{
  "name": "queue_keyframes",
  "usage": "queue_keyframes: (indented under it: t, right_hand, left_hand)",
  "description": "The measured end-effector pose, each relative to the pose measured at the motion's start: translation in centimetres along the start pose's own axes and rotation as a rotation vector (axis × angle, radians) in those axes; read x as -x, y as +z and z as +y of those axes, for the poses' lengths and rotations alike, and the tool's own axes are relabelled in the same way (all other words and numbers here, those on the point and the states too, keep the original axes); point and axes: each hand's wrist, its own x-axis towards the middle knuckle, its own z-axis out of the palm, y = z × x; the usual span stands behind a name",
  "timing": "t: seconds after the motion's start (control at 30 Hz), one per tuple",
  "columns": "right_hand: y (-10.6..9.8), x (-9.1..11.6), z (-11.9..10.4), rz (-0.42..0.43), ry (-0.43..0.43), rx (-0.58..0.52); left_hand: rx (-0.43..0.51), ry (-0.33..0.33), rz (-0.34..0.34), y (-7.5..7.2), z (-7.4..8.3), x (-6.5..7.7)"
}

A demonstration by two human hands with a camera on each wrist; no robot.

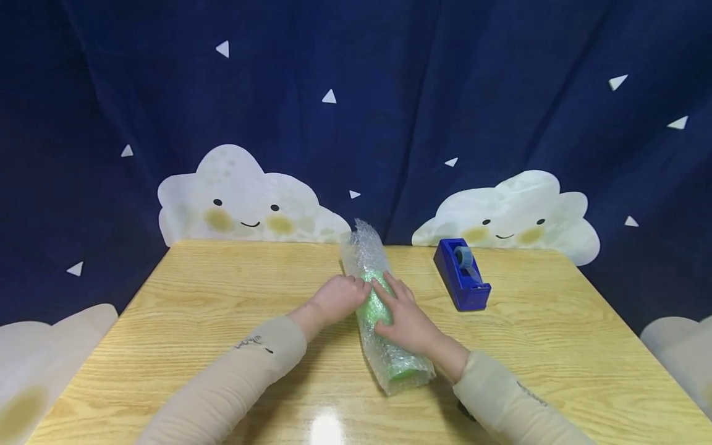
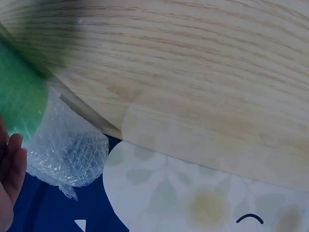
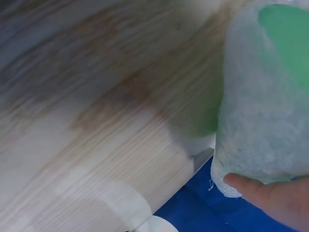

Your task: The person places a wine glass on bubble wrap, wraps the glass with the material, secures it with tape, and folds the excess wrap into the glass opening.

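A long roll of bubble wrap (image 1: 366, 244) lies lengthwise on the table, around a green object (image 1: 377, 312) that shows through the clear layers. Curled fingers of my left hand (image 1: 342, 296) pinch the wrap at its left side, near the middle. My right hand (image 1: 408, 321) rests on the roll from the right with its fingers spread over the top. In the left wrist view, the far end of the wrap (image 2: 72, 145) reaches past the green part (image 2: 21, 92). The right wrist view has the thumb (image 3: 258, 191) against the wrap (image 3: 256, 121).
A blue tape dispenser (image 1: 463, 275) with a roll of clear tape stands right of the wrap, toward the back of the wooden table (image 1: 239, 272). A small dark item (image 1: 466, 411) peeks out beneath the right sleeve. Behind the table hangs a navy curtain (image 1: 378, 123) with clouds.
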Motion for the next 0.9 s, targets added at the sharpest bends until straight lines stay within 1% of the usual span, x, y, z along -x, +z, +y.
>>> queue_keyframes:
  t: [0.1,0.2,0.27,0.3,0.33,0.37,0.43,0.53,0.57,0.6,0.63,0.67,0.73,0.8,0.9]
  right_hand:
    - [-0.1,0.0,-0.2,-0.002,0.004,0.031]
    - [0.0,0.0,-0.3,-0.001,0.015,0.047]
    - [0.0,0.0,-0.4,0.000,0.011,0.056]
    - [0.1,0.0,-0.4,0.001,0.008,0.061]
    - [0.1,-0.1,-0.5,0.002,0.003,0.064]
    - [0.2,-0.1,-0.5,0.002,-0.002,0.067]
    - [0.3,-0.1,-0.6,0.000,-0.008,0.070]
    - [0.4,0.0,-0.7,0.001,-0.004,0.066]
    - [0.4,0.0,-0.7,0.001,-0.001,0.067]
    - [0.4,0.0,-0.6,0.004,0.001,0.064]
    - [0.4,0.0,-0.6,0.008,0.003,0.063]
    - [0.4,0.1,-0.5,0.011,0.004,0.061]
    - [0.3,0.1,-0.3,0.016,0.007,0.056]
    - [0.2,0.1,-0.2,0.018,0.007,0.050]
    - [0.1,0.1,-0.1,0.013,0.012,0.033]
  left_hand:
    - [0.073,-0.015,-0.085,-0.3,-0.2,0.2]
    - [0.148,-0.029,-0.143,-0.3,-0.5,0.6]
    - [0.231,-0.066,-0.166,-0.2,-0.6,0.9]
    - [0.291,-0.102,-0.171,-0.1,-0.7,1.0]
    - [0.365,-0.154,-0.173,0.0,-0.8,1.0]
    - [0.457,-0.225,-0.185,0.0,-0.9,1.0]
    - [0.689,-0.417,-0.214,0.1,-0.9,1.0]
    - [1.104,-0.747,-0.260,0.2,-0.5,0.6]
    - [1.222,-0.847,-0.270,0.2,-0.4,0.4]
    - [1.337,-0.932,-0.268,0.2,-0.2,0.3]
    - [1.436,-0.991,-0.262,0.3,0.0,0.1]
    - [1.527,-1.041,-0.263,0.2,0.1,-0.1]
    - [1.663,-1.080,-0.261,0.3,0.4,-0.3]
    - [1.772,-1.092,-0.268,0.4,0.5,-0.5]
    - [1.891,-1.073,-0.272,0.8,0.8,-0.8]
